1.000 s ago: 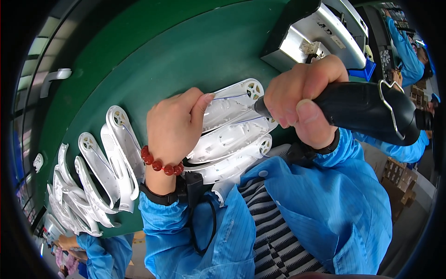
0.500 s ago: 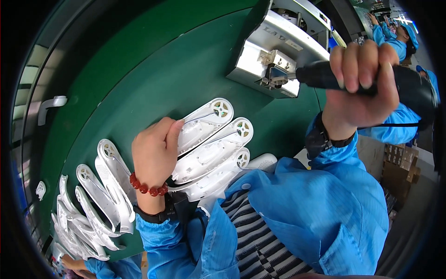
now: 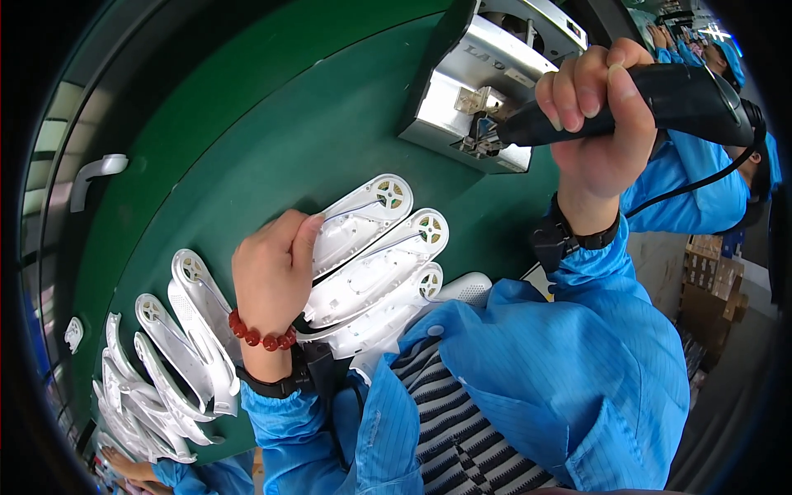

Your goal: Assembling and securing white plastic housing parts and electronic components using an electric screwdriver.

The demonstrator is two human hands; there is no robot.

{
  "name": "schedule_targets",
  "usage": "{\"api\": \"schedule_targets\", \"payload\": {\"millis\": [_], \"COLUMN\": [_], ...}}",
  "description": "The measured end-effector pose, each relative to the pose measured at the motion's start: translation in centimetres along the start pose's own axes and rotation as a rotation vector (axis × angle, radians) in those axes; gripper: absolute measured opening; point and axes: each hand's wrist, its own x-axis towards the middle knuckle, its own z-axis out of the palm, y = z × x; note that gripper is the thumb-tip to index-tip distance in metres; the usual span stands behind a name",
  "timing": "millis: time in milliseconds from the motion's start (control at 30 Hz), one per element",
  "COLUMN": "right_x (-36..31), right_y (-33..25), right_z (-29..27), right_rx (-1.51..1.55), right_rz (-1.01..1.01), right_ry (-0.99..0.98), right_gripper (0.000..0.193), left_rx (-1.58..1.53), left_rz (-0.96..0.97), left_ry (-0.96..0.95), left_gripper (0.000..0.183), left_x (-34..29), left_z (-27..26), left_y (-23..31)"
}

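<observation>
My right hand (image 3: 606,157) is wrapped round a black corded electric screwdriver (image 3: 693,101), held nearly level. The tool's tip is at the small metal pick-up part on the front of a silver box-shaped screw feeder (image 3: 445,115); whether a screw sits on it is too small to see. On the left, my left hand (image 3: 271,264) pinches the edge of a white plastic shell (image 3: 351,213) beside its thin blue wire. That shell has a round speaker-like disc (image 3: 392,195) at its far end. Two similar white shells (image 3: 371,272) lie alongside, nearer my body.
Several more white shells (image 3: 198,322) lie to the left on the green tabletop (image 3: 247,157). Nearer the left edge is a heap of curved white parts (image 3: 136,404). Co-workers in blue (image 3: 689,181) are at the right and lower left. Cardboard boxes (image 3: 709,285) stand beyond the table.
My right hand has moved left and slightly up with the screwdriver, bringing its tip nearer the feeder's pick-up part. My left hand stays on the shell.
</observation>
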Motion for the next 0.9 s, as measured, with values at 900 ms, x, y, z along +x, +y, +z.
{"api": "schedule_targets", "payload": {"millis": [900], "right_x": [-2.9], "right_y": [2.7], "right_z": [10.9], "right_rx": [0.198], "right_rz": [0.073], "right_ry": [-0.288], "right_gripper": [0.019], "left_rx": [-0.038], "left_rz": [-0.037], "left_ry": [0.013], "left_gripper": [0.025], "left_x": [-0.3], "left_z": [0.1], "left_y": [-0.7]}}
